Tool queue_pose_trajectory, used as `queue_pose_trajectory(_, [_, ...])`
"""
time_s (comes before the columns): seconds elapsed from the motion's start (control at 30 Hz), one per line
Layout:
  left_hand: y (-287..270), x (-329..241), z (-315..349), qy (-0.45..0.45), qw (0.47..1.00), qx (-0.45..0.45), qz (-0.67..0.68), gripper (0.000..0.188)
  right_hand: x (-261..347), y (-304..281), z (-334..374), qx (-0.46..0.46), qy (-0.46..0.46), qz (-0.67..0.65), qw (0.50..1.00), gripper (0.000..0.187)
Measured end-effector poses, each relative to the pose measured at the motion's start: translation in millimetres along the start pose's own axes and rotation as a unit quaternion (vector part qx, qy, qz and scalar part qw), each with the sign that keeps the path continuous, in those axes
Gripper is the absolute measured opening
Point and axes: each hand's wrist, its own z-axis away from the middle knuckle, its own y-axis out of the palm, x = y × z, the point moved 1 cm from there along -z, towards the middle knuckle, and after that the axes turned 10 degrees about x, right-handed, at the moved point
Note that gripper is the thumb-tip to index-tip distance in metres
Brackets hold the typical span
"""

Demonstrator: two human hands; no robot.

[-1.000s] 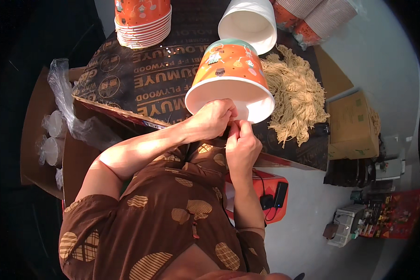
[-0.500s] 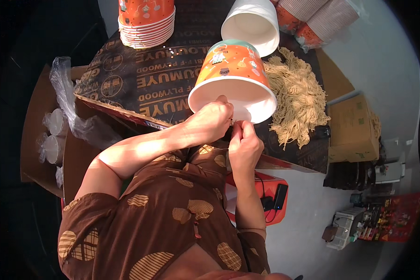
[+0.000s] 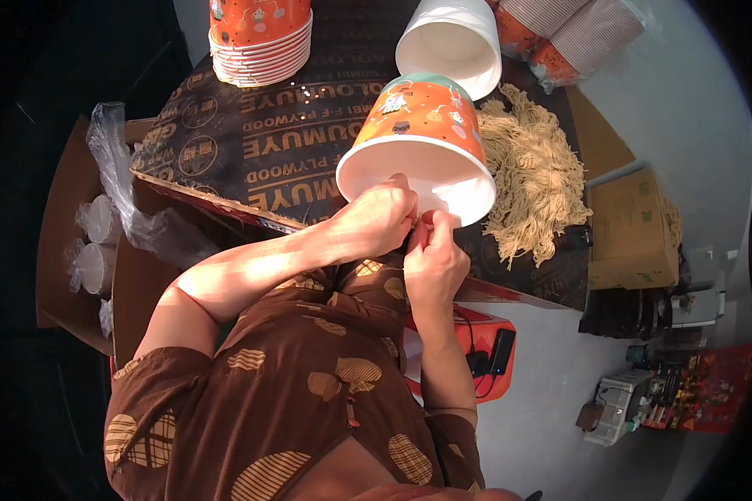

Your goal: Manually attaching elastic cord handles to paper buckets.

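Note:
An orange patterned paper bucket point(image 3: 422, 121) lies tilted at the table's near edge, its white mouth toward me and its green base away. My left hand point(image 3: 380, 215) is closed in front of the mouth, knuckles overlapping the lower rim. Close beside it, my right hand point(image 3: 436, 255) is closed in a pinch just below the rim. The fingertips of both hands almost meet; what they pinch is too small and too hidden to name. Right of the bucket lies a heap of cream-coloured cords point(image 3: 536, 175).
Stacked orange buckets point(image 3: 261, 50) stand at the far left of the dark plywood table point(image 3: 226, 134). White buckets point(image 3: 451, 52) lie behind the worked one; wrapped stacks point(image 3: 589, 42) lie far right. Cartons point(image 3: 631, 234) flank the table. A red stool point(image 3: 497, 380) holds a black device.
The fingertips of my right hand have shifted slightly at the bucket's lower rim, and the thumb and finger now show more upright. My left hand and the bucket have hardly moved.

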Motion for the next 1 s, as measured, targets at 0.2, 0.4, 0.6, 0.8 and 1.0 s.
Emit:
queue_pose_trajectory(0.2, [-1.8,-3.3,-0.9,-0.009,1.0,0.009,-0.003,0.009,-2.4,1.0,1.2,0.0,-0.03,0.034,0.999,0.012])
queue_pose_trajectory(0.4, [-2.6,-2.3,-1.6,-0.039,0.999,0.021,0.009,0.009,0.1,-4.2,-0.2,0.016,-0.047,-0.014,0.999,0.008])
queue_pose_trajectory(0.6, [0.7,-0.9,-1.1,-0.033,0.999,0.015,0.012,0.01,-3.4,-3.4,1.0,0.034,-0.026,-0.031,0.999,0.005])
queue_pose_trajectory(0.8, [1.7,-1.4,-0.5,-0.009,1.0,0.007,-0.005,0.008,-3.6,-6.6,-2.4,0.015,-0.008,-0.111,0.994,0.007])
queue_pose_trajectory(1.0, [2.4,-0.3,0.3,-0.002,0.999,-0.012,0.034,0.007,-12.5,-7.3,-6.5,0.048,0.006,-0.161,0.986,0.009])
